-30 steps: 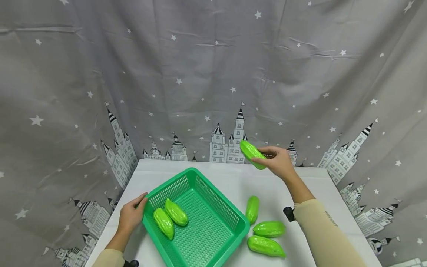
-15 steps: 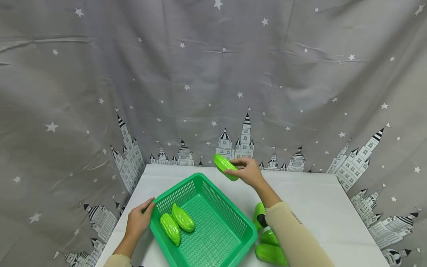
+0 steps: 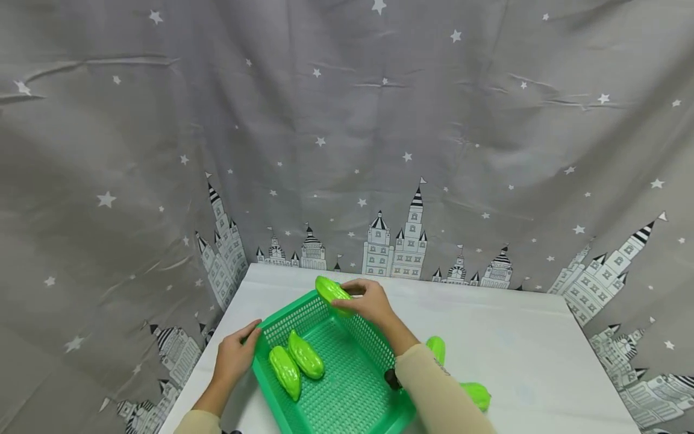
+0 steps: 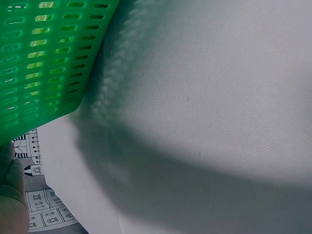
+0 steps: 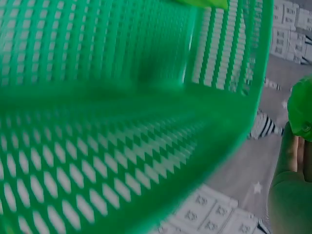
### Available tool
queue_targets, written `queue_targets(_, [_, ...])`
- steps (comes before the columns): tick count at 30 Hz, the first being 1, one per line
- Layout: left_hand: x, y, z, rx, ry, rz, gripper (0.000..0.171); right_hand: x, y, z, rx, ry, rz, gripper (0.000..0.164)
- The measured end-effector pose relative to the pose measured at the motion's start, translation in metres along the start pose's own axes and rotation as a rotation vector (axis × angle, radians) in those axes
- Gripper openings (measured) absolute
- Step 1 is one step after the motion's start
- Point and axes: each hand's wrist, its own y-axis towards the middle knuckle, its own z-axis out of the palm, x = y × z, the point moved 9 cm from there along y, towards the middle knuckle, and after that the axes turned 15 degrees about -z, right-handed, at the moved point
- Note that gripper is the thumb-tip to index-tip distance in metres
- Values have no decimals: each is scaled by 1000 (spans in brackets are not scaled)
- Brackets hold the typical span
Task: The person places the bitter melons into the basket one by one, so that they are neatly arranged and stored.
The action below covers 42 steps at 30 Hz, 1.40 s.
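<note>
My right hand [image 3: 371, 303] holds a bright green, bumpy bitter melon [image 3: 328, 290] between thumb and fingers, over the far corner of a green plastic basket [image 3: 267, 395]. In the right wrist view the held bitter melon [image 5: 301, 108] shows at the right edge, above the fingers. At the basket's left corner, my left hand [image 3: 233, 357] grips the rim; only part of this hand [image 4: 12, 195] appears in the left wrist view. Two more bitter melons, one [image 3: 306, 355] beside the other [image 3: 285, 372], lie inside on the left.
To the right of the basket, on the white table [image 3: 520, 343], a bitter melon [image 3: 436, 348] and another bitter melon [image 3: 477, 395] are partly hidden by my right sleeve [image 3: 439, 386]. A grey curtain [image 3: 347, 120] printed with castles and stars hangs behind the table.
My right hand has carried the bitter melon leftward and down, from beyond the table's right part to over the basket. My left hand has stayed at the rim. The head view has shifted slightly.
</note>
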Motion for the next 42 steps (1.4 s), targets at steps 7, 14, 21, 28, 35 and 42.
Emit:
queue_targets(7, [-10,-1,7,12,-20,21,40,-15,-10,31,29,23,35,44])
queue_targets(14, [-16,-3,10,-3,-39,35,38,-39,-26,43,41,-8,116,42])
queue_targets(21, [-17,-3,8,-23,-31,44,36,-55,-38,53,81,-63,220,39])
queue_targets(28, [-17,-4,7,-8,-38,36,36,-64,-46,65,154,-183,220,39])
queue_targets(35, [-13,-6,3,-15,-37,23,36,-68,-54,79,134,-184,218,37])
queue_targets(42, [-5,-6,-8,-13,-26,-1,38,-59,-46,88,143,-140,171,47])
